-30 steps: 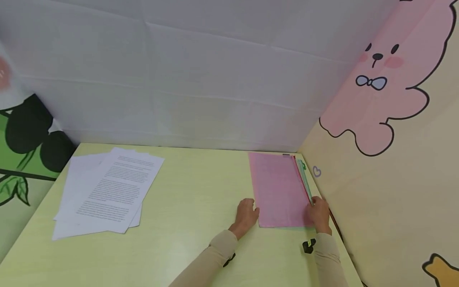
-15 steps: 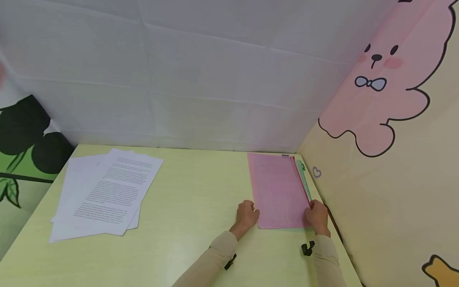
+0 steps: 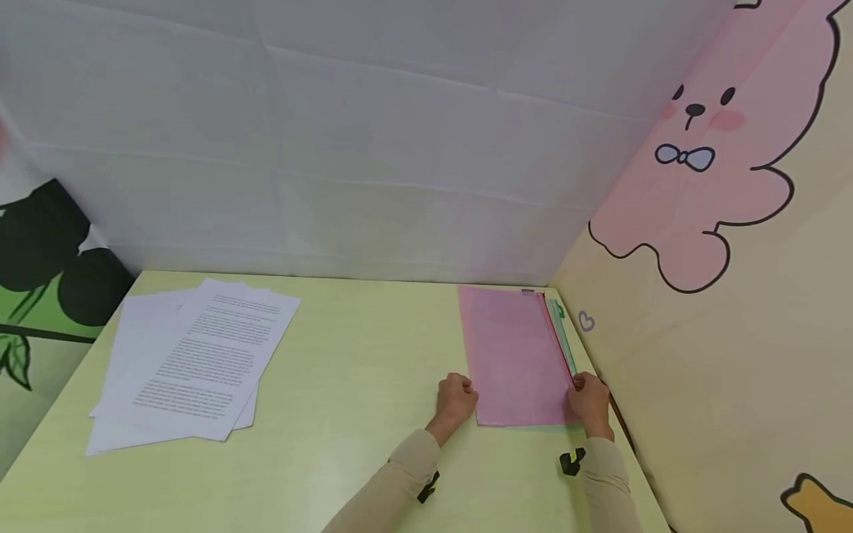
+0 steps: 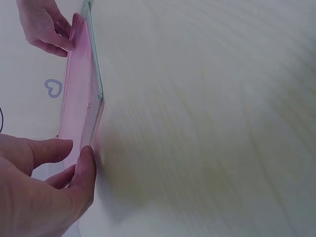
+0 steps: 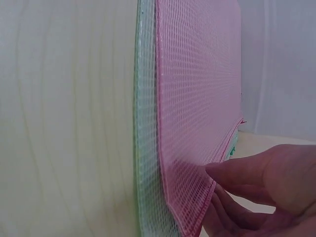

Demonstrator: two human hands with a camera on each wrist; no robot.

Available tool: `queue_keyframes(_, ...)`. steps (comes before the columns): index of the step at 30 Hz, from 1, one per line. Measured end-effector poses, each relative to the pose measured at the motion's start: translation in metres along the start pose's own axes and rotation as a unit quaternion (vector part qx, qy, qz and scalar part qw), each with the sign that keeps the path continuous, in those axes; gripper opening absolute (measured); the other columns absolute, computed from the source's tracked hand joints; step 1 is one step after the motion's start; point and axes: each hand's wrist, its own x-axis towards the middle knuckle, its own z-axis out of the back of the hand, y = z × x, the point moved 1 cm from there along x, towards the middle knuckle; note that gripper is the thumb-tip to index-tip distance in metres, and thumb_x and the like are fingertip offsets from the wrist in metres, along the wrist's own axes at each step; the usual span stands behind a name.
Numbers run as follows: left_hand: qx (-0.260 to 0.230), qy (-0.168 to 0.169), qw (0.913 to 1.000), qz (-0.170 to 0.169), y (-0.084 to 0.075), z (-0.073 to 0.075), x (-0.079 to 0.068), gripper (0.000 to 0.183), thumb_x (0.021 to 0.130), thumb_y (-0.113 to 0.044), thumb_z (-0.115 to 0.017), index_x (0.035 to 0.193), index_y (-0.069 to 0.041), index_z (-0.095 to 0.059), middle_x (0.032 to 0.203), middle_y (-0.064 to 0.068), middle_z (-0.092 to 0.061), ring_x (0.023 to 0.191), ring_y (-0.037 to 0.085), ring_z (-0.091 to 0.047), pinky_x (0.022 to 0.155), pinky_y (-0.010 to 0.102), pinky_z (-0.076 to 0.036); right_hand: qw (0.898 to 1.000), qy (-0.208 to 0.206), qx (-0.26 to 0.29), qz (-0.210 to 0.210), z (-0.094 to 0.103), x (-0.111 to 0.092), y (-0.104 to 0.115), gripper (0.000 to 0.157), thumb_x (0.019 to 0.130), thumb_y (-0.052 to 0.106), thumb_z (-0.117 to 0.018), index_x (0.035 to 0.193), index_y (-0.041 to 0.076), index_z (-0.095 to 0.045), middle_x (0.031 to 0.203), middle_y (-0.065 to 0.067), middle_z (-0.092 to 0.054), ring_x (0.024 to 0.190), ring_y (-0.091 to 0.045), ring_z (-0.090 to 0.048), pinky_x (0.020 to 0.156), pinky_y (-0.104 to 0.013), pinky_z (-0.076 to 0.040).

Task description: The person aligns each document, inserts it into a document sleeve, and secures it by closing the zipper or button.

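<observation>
A pink mesh zipper pouch point(image 3: 513, 355) lies on top of a green mesh pouch point(image 5: 147, 148) at the right end of the table. The green one shows as a strip along the right side and under the near edge. My right hand point(image 3: 591, 403) pinches the pink pouch by its near right corner, thumb point(image 5: 237, 170) on the upper face and fingers below. At the pouches' left edge is my left hand point(image 3: 455, 400). In the left wrist view its thumb is spread over the pink face, apart from the fingers, whose tips are right at the edge.
Several printed paper sheets point(image 3: 200, 363) lie fanned at the table's left. A white cloth wall point(image 3: 373, 148) rises behind the table point(image 3: 360, 385), and a cartoon-printed wall point(image 3: 706, 355) stands close by the right hand.
The head view has shifted slightly. Both hands and the pouches keep nearly the same places, with the right hand still at the near right corner.
</observation>
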Motion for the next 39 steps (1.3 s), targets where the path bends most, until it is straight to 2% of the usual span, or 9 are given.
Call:
queue_keyframes(5, -0.007, -0.032, 0.9994, -0.014, 0.002, -0.001, 0.000, 0.010, 0.081, 0.012, -0.071, 0.090, 0.010, -0.075, 0.079, 0.013, -0.073, 0.077, 0.025, -0.071, 0.069, 0.036, -0.061, 1.000, -0.010, 0.004, -0.004, 0.000, 0.001, -0.002, 0.027, 0.090, -0.004, -0.057, 0.112, -0.018, -0.063, 0.106, -0.035, -0.067, 0.099, -0.050, -0.064, 0.087, -0.061, -0.052)
queue_keyframes(8, -0.014, -0.046, 0.9987, -0.018, 0.003, 0.000, 0.000, 0.014, 0.079, 0.013, -0.067, 0.088, 0.008, -0.076, 0.076, 0.011, -0.073, 0.073, 0.023, -0.072, 0.065, 0.034, -0.060, 1.000, -0.006, 0.009, -0.010, 0.003, 0.000, -0.001, 0.026, 0.091, -0.002, -0.059, 0.111, -0.017, -0.065, 0.104, -0.033, -0.067, 0.095, -0.048, -0.065, 0.081, -0.058, -0.055)
queue_keyframes(11, -0.018, -0.045, 0.9988, -0.010, 0.004, 0.001, 0.000, 0.018, 0.078, 0.013, -0.065, 0.089, 0.005, -0.076, 0.075, 0.008, -0.073, 0.071, 0.020, -0.071, 0.064, 0.032, -0.059, 1.000, 0.000, 0.008, -0.013, 0.005, 0.000, 0.001, 0.025, 0.092, 0.000, -0.061, 0.110, -0.017, -0.066, 0.099, -0.030, -0.068, 0.088, -0.042, -0.065, 0.072, -0.049, -0.056)
queue_keyframes(16, -0.025, -0.033, 0.9992, -0.002, 0.006, 0.006, 0.000, 0.016, 0.080, 0.012, -0.065, 0.090, 0.003, -0.074, 0.076, 0.006, -0.072, 0.070, 0.017, -0.069, 0.064, 0.030, -0.058, 1.000, 0.014, 0.005, -0.018, 0.007, 0.000, 0.003, 0.023, 0.091, 0.002, -0.063, 0.106, -0.015, -0.069, 0.088, -0.023, -0.068, 0.076, -0.033, -0.064, 0.061, -0.036, -0.051)
queue_keyframes(24, -0.033, -0.021, 0.9992, 0.004, 0.007, 0.010, 0.000, 0.014, 0.081, 0.012, -0.064, 0.087, 0.003, -0.073, 0.073, 0.003, -0.068, 0.066, 0.012, -0.064, 0.060, 0.026, -0.054, 1.000, 0.004, 0.004, -0.009, 0.006, 0.000, -0.003, 0.017, 0.089, 0.003, -0.070, 0.098, -0.011, -0.072, 0.082, -0.017, -0.070, 0.074, -0.029, -0.064, 0.062, -0.034, -0.049)
queue_keyframes(28, -0.031, -0.019, 0.9993, -0.012, 0.007, 0.011, 0.001, 0.014, 0.082, 0.012, -0.064, 0.086, 0.003, -0.073, 0.072, 0.003, -0.068, 0.064, 0.011, -0.063, 0.059, 0.024, -0.054, 1.000, 0.000, 0.013, -0.007, 0.006, -0.002, -0.005, 0.015, 0.088, 0.003, -0.072, 0.096, -0.009, -0.073, 0.082, -0.016, -0.071, 0.071, -0.024, -0.064, 0.060, -0.031, -0.049)
queue_keyframes(36, -0.025, -0.019, 0.9993, -0.020, 0.011, 0.023, -0.004, 0.014, 0.083, 0.012, -0.064, 0.087, 0.002, -0.073, 0.074, 0.003, -0.067, 0.067, 0.009, -0.061, 0.060, 0.023, -0.053, 1.000, -0.005, 0.016, 0.023, 0.003, -0.005, -0.001, 0.014, 0.086, 0.003, -0.077, 0.095, -0.007, -0.075, 0.080, -0.014, -0.073, 0.071, -0.022, -0.067, 0.070, -0.039, -0.054)
queue_keyframes(39, -0.030, -0.015, 0.9991, -0.026, 0.012, 0.028, -0.005, 0.014, 0.083, 0.012, -0.063, 0.088, 0.003, -0.072, 0.075, 0.003, -0.067, 0.068, 0.010, -0.061, 0.061, 0.022, -0.053, 0.999, -0.010, 0.018, 0.030, 0.001, -0.006, 0.002, 0.013, 0.086, 0.002, -0.078, 0.094, -0.007, -0.075, 0.081, -0.015, -0.074, 0.071, -0.023, -0.068, 0.069, -0.039, -0.056)
